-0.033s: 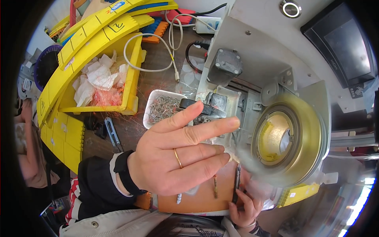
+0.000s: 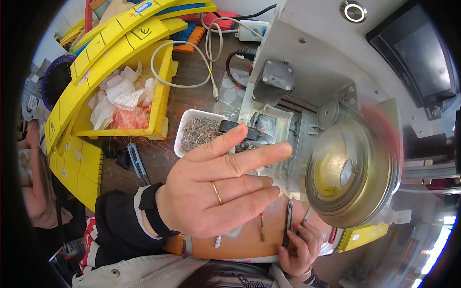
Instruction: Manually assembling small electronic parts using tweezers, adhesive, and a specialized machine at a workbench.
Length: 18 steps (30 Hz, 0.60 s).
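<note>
My left hand [image 2: 225,185] is held over the middle of the bench, its back up and its fingers stretched out and apart, holding nothing that I can see. A fine line runs near its longest fingertip, toward a round gold-coloured metal drum [image 2: 343,197] on the machine. Close below the drum, my right hand [image 2: 303,247] has its fingers curled at the right part of an orange-brown board [image 2: 247,242]. A slim dark bar [image 2: 288,223] ends between its thumb and forefinger, and a thin silvery piece [image 2: 307,214] rises beside the fingers. Its grip is partly hidden.
Behind my left hand sits a white tray [image 2: 184,137] of small metal pieces. Further left are a yellow bin [image 2: 163,96] with paper and reddish threads, yellow foam strips [image 2: 103,53] and blue-handled snips [image 2: 136,161]. A dark screen [image 2: 418,57] stands far right.
A pale blur has left the drum's lower left side, uncovering more of my right hand. A red blur now shows at the drum's upper right. My left hand stays put.
</note>
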Each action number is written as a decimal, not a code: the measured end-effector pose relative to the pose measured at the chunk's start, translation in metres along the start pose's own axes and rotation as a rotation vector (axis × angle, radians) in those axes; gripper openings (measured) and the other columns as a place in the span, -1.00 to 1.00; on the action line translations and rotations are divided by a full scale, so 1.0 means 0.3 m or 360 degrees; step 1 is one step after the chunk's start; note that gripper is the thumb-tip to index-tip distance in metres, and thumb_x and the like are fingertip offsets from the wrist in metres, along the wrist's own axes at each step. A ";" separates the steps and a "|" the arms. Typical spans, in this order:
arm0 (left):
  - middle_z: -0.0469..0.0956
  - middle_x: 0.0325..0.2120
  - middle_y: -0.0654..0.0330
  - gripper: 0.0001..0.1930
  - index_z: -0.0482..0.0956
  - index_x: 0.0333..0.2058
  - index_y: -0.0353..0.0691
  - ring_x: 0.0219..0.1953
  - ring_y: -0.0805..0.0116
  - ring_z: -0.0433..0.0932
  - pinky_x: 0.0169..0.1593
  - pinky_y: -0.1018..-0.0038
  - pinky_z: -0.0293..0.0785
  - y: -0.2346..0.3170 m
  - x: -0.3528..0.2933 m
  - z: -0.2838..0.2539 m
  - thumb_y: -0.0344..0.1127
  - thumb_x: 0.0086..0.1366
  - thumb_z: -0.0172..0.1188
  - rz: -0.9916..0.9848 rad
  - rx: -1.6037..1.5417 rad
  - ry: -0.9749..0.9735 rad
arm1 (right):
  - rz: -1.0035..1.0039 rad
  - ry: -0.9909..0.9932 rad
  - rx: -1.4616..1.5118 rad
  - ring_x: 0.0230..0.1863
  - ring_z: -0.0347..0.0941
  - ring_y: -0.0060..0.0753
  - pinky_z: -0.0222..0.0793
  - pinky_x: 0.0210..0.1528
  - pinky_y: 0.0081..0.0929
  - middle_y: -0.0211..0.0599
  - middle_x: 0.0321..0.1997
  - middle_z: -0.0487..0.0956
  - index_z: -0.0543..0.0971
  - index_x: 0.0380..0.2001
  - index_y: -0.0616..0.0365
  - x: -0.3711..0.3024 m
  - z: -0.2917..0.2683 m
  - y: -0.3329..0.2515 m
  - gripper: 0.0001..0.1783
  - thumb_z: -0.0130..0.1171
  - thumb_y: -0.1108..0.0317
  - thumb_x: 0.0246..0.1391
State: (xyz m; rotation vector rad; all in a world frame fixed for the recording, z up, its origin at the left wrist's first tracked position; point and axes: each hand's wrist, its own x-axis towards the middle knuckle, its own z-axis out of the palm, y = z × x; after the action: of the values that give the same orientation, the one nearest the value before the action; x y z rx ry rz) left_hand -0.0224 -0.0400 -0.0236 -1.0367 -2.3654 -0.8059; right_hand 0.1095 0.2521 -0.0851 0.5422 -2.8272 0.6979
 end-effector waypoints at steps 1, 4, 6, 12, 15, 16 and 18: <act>0.70 -0.29 0.37 -0.81 0.71 -0.29 -0.06 0.16 0.18 0.53 0.43 0.05 0.00 -0.001 0.000 0.002 -0.44 0.11 0.24 0.0006 -0.0007 0.0008 | -0.0001 0.0001 -0.0002 0.05 0.45 0.08 0.31 0.09 -0.01 -0.11 -0.06 0.54 0.63 -0.22 0.16 0.005 0.000 -0.004 -0.60 0.33 0.19 -0.16; 0.70 -0.29 0.35 -0.82 0.71 -0.28 -0.06 0.16 0.18 0.53 0.44 0.04 -0.06 -0.003 0.001 0.001 -0.43 0.14 0.23 0.0025 -0.0002 -0.0005 | -0.0008 0.0037 -0.0055 0.06 0.44 0.08 0.31 0.10 -0.01 -0.12 -0.06 0.54 0.63 -0.22 0.15 0.017 0.001 -0.022 -0.60 0.34 0.21 -0.17; 0.70 -0.30 0.35 -0.83 0.71 -0.28 -0.07 0.16 0.17 0.54 0.45 0.04 -0.11 0.000 -0.007 -0.001 -0.43 0.15 0.22 0.0046 0.0036 0.0027 | 0.0020 0.0029 -0.0030 0.07 0.44 0.08 0.30 0.11 0.00 -0.12 -0.05 0.54 0.63 -0.22 0.15 0.016 0.002 -0.024 -0.60 0.34 0.23 -0.19; 0.70 -0.30 0.34 -0.82 0.71 -0.28 -0.08 0.12 0.17 0.56 0.47 0.01 -0.23 0.014 -0.017 -0.021 -0.43 0.17 0.19 0.0124 0.0183 0.0115 | 0.0021 0.0026 -0.0032 0.07 0.44 0.06 0.31 0.12 -0.03 -0.11 -0.04 0.53 0.64 -0.22 0.15 0.016 -0.003 -0.024 -0.60 0.35 0.25 -0.21; 0.70 -0.30 0.35 -0.82 0.71 -0.27 -0.07 0.12 0.18 0.57 0.47 0.00 -0.21 0.006 -0.009 -0.007 -0.42 0.17 0.19 0.0082 0.0138 0.0047 | 0.0040 0.0029 -0.0020 0.08 0.44 0.06 0.32 0.12 -0.05 -0.12 -0.05 0.53 0.64 -0.24 0.15 -0.005 0.005 -0.011 -0.62 0.36 0.22 -0.18; 0.70 -0.30 0.35 -0.81 0.71 -0.27 -0.07 0.11 0.18 0.57 0.46 0.00 -0.19 0.006 -0.008 -0.006 -0.42 0.16 0.19 0.0057 0.0130 0.0003 | 0.0046 0.0022 -0.0003 0.08 0.44 0.06 0.32 0.11 -0.05 -0.12 -0.06 0.53 0.64 -0.24 0.14 -0.007 0.009 -0.009 -0.62 0.36 0.21 -0.17; 0.70 -0.30 0.35 -0.81 0.71 -0.27 -0.06 0.11 0.19 0.57 0.46 0.00 -0.17 0.004 -0.003 0.001 -0.42 0.16 0.18 0.0057 0.0145 -0.0002 | 0.0033 0.0037 -0.0059 0.07 0.44 0.05 0.33 0.11 -0.06 -0.14 -0.08 0.53 0.64 -0.24 0.13 0.010 0.002 -0.016 -0.64 0.35 0.18 -0.13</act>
State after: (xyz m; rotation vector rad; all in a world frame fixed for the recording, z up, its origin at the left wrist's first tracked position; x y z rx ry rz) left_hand -0.0209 -0.0398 -0.0239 -1.0396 -2.3543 -0.6782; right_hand 0.1085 0.2469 -0.0827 0.4966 -2.8221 0.6500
